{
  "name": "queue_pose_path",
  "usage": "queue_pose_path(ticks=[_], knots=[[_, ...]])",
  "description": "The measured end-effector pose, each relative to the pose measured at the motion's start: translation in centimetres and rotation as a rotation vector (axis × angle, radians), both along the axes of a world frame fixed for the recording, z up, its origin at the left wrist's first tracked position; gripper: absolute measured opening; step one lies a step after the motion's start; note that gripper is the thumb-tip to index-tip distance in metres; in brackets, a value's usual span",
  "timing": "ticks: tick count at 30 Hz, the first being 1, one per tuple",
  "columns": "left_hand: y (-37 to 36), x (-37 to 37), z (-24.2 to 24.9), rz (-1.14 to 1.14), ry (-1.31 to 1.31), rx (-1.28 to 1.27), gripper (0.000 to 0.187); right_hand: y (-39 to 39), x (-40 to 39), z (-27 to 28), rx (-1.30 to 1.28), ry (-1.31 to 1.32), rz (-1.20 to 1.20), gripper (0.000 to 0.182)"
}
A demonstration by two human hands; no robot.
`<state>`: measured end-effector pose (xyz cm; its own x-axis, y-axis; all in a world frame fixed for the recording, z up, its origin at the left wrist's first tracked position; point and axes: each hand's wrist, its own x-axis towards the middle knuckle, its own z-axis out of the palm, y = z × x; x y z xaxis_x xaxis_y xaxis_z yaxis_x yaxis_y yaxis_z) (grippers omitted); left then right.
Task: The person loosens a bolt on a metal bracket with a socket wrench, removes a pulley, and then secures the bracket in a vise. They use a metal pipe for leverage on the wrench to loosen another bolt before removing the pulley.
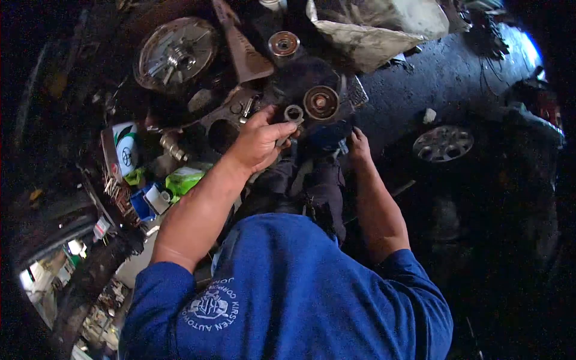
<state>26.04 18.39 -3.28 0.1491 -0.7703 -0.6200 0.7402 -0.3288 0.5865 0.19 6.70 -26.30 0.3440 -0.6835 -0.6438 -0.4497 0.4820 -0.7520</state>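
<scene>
My left hand (264, 141) is closed around a metal piece with a ring-shaped end (293, 113), the thumb pressed along its side. Right beside that ring is a round part with a rusty, ridged centre (321, 102), set on a dark, greasy body. My right hand (359, 146) is lower and to the right, its fingers curled at the edge of a dark part (327, 137) near my legs. What exactly its fingers grip I cannot tell. A flat metal plate with holes (231, 114) lies just left of my left hand.
A large metal wheel (177, 54) and a rusty round part (284, 44) lie ahead. A dirty white sack (378, 33) sits at the top. On the right floor is a hubcap (443, 144). A white-and-green container (125, 151) and green packaging (183, 181) stand left.
</scene>
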Motion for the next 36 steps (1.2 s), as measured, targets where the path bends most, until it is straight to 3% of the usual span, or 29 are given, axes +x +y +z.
queue_pose_path(ticks=[2,3,6,7,9,10,12,13,15,16,18,20,22,23,26,28,29,32,34,36], knots=[[0.1,0.0,0.2,0.022,0.003,-0.02,0.033,1.4,-2.8,-8.7,0.133,-0.001,0.162,0.026],[0.1,0.2,0.0,0.003,0.018,0.001,0.033,4.5,-5.9,-21.0,-0.311,-0.455,0.243,0.022],[-0.1,-0.1,-0.5,0.061,0.015,-0.017,0.032,7.9,-0.4,-6.2,-0.371,0.041,0.464,0.022],[-0.1,0.0,-0.8,0.058,0.063,-0.047,0.032,8.0,-0.5,-4.6,-0.37,0.03,0.487,0.022],[0.0,0.4,-0.9,0.024,0.102,-0.057,0.033,7.4,-0.3,-2.2,-0.403,0.458,1.061,0.025],[0.1,0.6,-1.0,0.036,0.106,-0.057,0.033,7.1,-0.1,-1.0,-0.403,0.46,1.074,0.025],[0.0,0.8,-1.2,0.014,0.138,-0.055,0.034,7.1,0.4,1.1,-0.289,0.283,0.845,0.029],[0.0,0.9,-1.1,0.001,0.145,-0.065,0.035,7.8,1.1,1.2,-0.29,0.29,0.847,0.029],[0.1,1.0,-1.3,-0.002,0.14,-0.047,0.036,8.8,2.6,0.5,0.134,-0.251,0.34,0.04],[0.1,1.0,-1.5,-0.004,0.133,-0.025,0.037,8.9,2.2,0.2,0.129,-0.247,0.334,0.04],[0.1,1.0,-1.8,-0.015,0.121,-0.035,0.037,8.9,1.9,0.6,0.607,-0.215,0.133,0.043],[0.1,1.0,-2.0,-0.03,0.11,-0.036,0.037,9.0,2.6,1.5,0.591,-0.263,0.07,0.042],[-0.1,1.0,-1.6,-0.023,0.102,-0.008,0.03,8.6,2.9,0.8,0.285,-0.159,0.177,0.041],[-0.3,1.0,-1.4,-0.006,0.134,0.023,0.037,8.6,3.1,0.0,0.28,-0.157,0.157,0.041],[-0.8,0.4,-1.3,0.058,0.095,0.055,0.033,9.3,2.2,-3.4,0.288,-0.136,0.154,0.039],[-0.8,-0.1,-0.8,0.059,0.089,0.065,0.029,9.4,2.6,-2.3,0.011,0.031,0.344,0.033],[-0.7,-0.2,-0.6,0.076,0.09,0.068,0.025,9.6,2.8,-2.6,0.07,-0.118,0.284,0.033],[-0.6,-0.3,-1.4,0.075,0.089,0.065,0.013,9.8,2.7,-2.5,0.027,-0.188,0.253,0.033],[-0.8,-0.2,-1.4,0.089,0.086,0.084,0.01,9.4,3.5,0.8,0.004,-0.118,0.258,0.031],[-1.0,-0.5,-1.0,0.004,0.11,0.089,0.021,8.5,4.4,4.8,-0.013,-0.05,0.25,0.029]])
